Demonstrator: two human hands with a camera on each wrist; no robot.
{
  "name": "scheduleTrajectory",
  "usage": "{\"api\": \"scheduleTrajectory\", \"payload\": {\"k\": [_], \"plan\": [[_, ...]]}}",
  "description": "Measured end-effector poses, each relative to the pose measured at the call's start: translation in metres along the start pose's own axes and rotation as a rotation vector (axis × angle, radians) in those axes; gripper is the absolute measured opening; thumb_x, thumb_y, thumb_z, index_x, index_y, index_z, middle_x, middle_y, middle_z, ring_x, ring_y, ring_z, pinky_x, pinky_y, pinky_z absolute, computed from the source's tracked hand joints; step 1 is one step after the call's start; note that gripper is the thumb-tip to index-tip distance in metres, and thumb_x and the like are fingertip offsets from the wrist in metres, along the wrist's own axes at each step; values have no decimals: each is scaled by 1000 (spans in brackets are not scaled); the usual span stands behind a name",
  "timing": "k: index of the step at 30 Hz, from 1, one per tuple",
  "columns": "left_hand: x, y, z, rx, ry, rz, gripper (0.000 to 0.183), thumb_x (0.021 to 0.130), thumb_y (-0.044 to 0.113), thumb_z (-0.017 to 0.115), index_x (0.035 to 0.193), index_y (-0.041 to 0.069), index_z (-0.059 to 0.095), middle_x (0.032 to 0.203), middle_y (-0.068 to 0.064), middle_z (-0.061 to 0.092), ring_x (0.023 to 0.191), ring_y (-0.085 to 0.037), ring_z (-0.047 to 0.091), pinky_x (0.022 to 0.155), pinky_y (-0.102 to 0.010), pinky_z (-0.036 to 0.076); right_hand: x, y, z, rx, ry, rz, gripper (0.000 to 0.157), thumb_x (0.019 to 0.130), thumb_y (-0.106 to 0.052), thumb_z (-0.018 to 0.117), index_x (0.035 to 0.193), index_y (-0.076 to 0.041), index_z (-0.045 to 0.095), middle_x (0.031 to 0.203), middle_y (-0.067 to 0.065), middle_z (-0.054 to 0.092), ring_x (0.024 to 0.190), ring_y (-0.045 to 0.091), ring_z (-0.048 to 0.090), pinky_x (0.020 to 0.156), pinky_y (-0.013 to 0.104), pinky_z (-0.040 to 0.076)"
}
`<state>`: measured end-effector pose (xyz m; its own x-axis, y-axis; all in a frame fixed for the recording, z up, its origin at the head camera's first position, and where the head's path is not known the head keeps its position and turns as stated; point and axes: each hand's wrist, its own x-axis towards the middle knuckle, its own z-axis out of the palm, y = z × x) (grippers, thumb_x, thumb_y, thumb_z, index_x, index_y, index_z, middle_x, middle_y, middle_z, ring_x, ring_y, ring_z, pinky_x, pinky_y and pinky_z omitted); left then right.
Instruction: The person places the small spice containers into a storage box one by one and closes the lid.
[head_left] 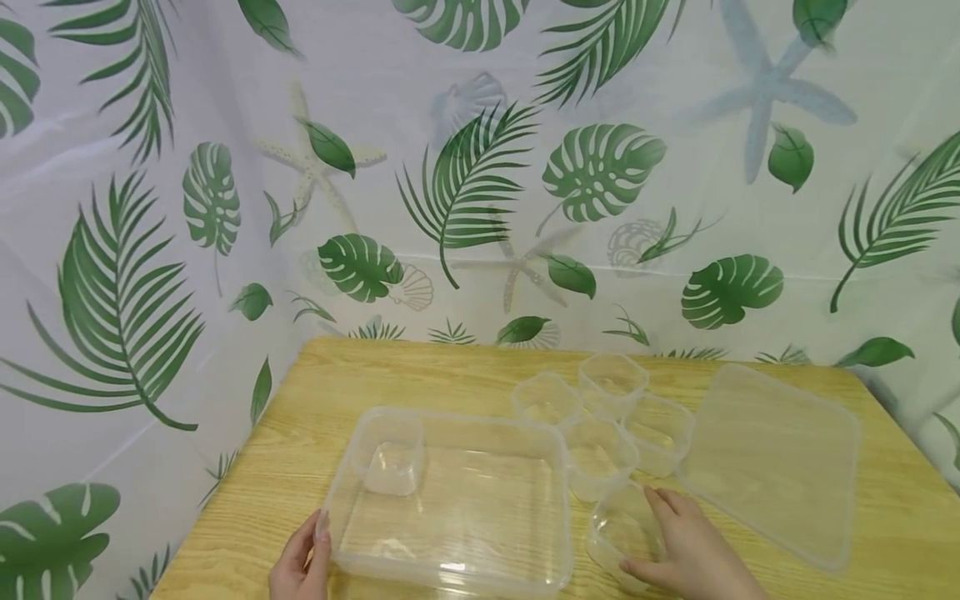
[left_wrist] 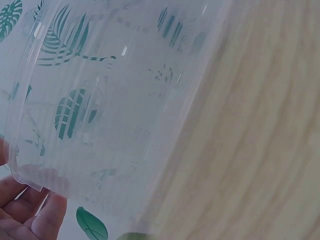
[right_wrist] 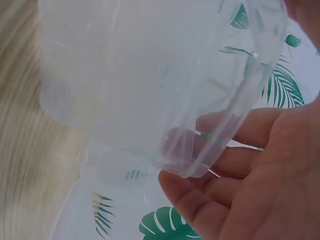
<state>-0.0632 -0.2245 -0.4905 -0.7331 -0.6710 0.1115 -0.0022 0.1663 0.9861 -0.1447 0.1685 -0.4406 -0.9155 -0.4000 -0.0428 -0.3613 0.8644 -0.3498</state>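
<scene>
Right hand (head_left: 693, 546) grips a small clear tub (head_left: 617, 535) between thumb and fingers, just beside the large box (head_left: 450, 577); left hand (head_left: 300, 562) seemingly pinches the box's left rim, though transparency muddies it. Light, even pressure should suit best.

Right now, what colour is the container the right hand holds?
Colourless and transparent; the container shows best in the head view.

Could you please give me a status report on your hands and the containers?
Left hand gripping edge of big box. Right hand holding small tub beside box. One tub inside, back left; four others close behind held tub.
</scene>
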Motion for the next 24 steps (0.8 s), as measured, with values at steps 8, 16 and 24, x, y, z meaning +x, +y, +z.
{"api": "scheduleTrajectory", "payload": {"k": [8, 16, 24], "plan": [[0, -1, 0, 4, 9, 5, 30, 88, 7, 52, 111, -12, 54, 103, -18, 59, 87, 6, 53, 71, -7, 43, -6, 2, 2, -8, 81, -29, 93, 64, -51, 71, 117, 19, 41, 113, 33, 45, 101, 49, 42, 74, 59, 43], [0, -2, 2, 5, 11, 17, 27, 87, 1, 50, 111, -12, 54, 102, -20, 59, 87, 6, 53, 70, -7, 44, -19, 3, -11, -8, 160, -13, 95, 61, -47, 75, 117, 20, 39, 114, 34, 44, 101, 49, 42, 73, 58, 44], [1, -2, 1, -27, 18, 11, 27, 87, 2, 53, 110, -13, 54, 97, -7, 62, 84, 9, 51, 70, -7, 44, -29, -1, -33, -15, 319, -41, 95, 58, -42, 79, 118, 19, 39, 114, 33, 44, 101, 46, 41, 75, 58, 41]]}}
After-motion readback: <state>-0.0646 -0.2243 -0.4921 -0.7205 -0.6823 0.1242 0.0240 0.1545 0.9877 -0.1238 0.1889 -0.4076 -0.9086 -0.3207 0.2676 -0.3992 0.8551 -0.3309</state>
